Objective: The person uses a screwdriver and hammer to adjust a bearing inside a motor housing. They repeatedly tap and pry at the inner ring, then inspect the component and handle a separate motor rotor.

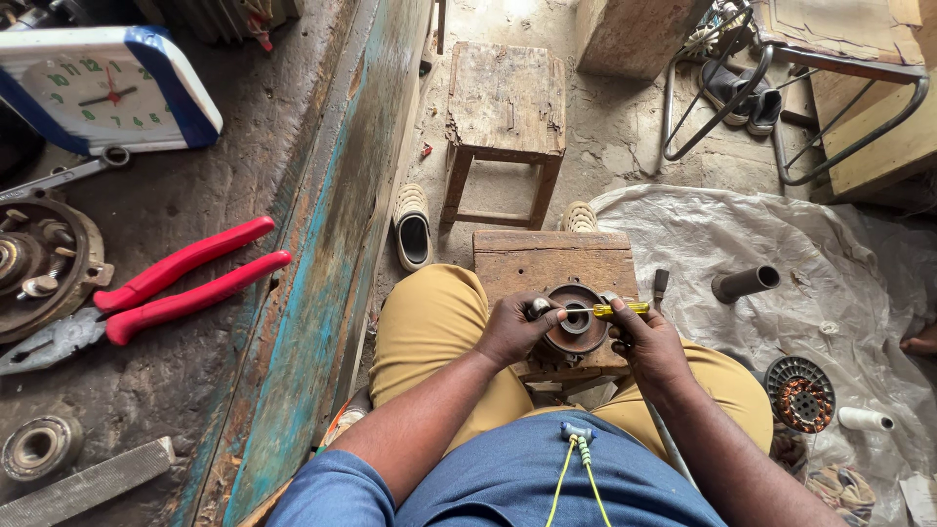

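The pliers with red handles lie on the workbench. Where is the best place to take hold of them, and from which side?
Probably best by the two red handles of the pliers, coming from above at the right end. The handles lie flat, slightly spread and free of other things, while the metal jaws at the left end sit close to the round metal housing. Both hands are busy now: the left hand and right hand are on the round part.

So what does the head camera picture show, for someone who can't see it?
A seated person's left hand steadies a round rusty metal motor part on a small wooden block, while the right hand holds a yellow-handled tool against it.
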